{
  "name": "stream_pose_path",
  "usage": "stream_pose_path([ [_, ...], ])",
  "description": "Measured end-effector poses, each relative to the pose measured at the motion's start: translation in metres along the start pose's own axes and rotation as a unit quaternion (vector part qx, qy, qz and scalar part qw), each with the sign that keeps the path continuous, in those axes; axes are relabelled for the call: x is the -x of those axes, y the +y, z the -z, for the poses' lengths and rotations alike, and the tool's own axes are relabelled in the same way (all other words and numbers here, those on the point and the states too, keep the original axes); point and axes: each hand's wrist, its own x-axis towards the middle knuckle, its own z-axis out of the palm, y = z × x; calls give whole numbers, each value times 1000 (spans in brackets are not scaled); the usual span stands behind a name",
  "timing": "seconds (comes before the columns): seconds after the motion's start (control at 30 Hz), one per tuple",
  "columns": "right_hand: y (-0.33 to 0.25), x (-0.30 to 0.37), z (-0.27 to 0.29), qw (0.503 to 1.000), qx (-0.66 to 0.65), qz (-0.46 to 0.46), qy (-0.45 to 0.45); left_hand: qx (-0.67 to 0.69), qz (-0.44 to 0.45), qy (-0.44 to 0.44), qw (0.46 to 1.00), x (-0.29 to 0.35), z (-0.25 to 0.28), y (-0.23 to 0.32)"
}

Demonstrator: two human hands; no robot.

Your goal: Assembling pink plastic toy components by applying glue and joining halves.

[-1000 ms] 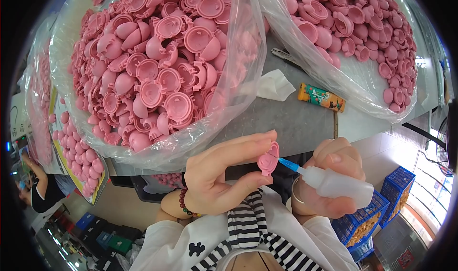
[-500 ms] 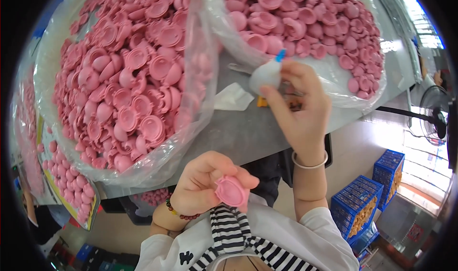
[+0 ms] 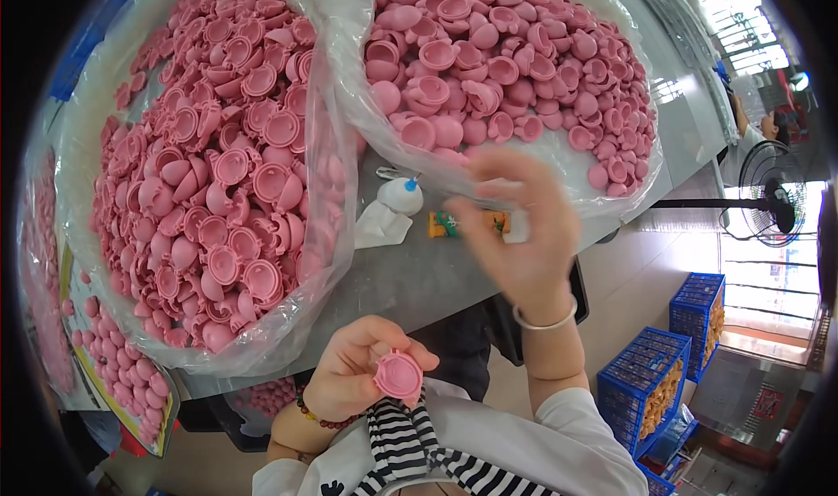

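My left hand [image 3: 356, 367] is closed round a small pink plastic half-shell [image 3: 400, 375] with a rounded rim, its hollow side facing up, just in front of my chest. My right hand [image 3: 524, 225] is in the air over the table, blurred by motion. Its thumb and fingers are apart and nothing shows between them. Left of it, a round white squeeze bottle [image 3: 401, 198] with a blue tip rests on the table beside a crumpled white tissue [image 3: 384, 224]. A yellow packet [image 3: 443, 225] lies under the right hand, partly covered by it.
Two large clear plastic bags, left [image 3: 336, 225] and right [image 3: 642, 182], hold heaps of pink half-shells on the grey table [image 3: 393, 278]. Pink pieces lie on a yellow-edged tray [image 3: 161, 435] at lower left. Blue crates [image 3: 642, 378] and a black fan [image 3: 772, 204] stand to the right.
My right hand has let go of the white squeeze bottle, which now rests on the table by the tissue. The left hand still holds the half-shell, now turned more face up.
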Motion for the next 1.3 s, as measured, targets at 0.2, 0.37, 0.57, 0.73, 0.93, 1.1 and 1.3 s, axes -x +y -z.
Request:
stream_pose_path([
  [0.2,68,-25,52,972,193,-54,-122,-63,8,21,998,0,-5,4],
  [0.37,17,-11,50,970,84,-196,-116,-100,-8,42,994,1,-7,7],
  [0.57,-28,37,4,961,-21,-42,-271,-163,-50,56,984,1,-11,14],
  [0.73,-24,30,8,958,-36,-99,-266,-200,-70,58,976,3,-12,20],
  [0.93,-22,36,11,978,32,-77,-193,-260,-111,93,955,1,-18,18],
  [1.1,-35,41,5,966,91,-110,-214,-402,-142,138,894,-3,-22,14],
  [1.3,-45,35,8,969,-191,-12,-154,-482,-159,153,848,-8,-22,11],
])
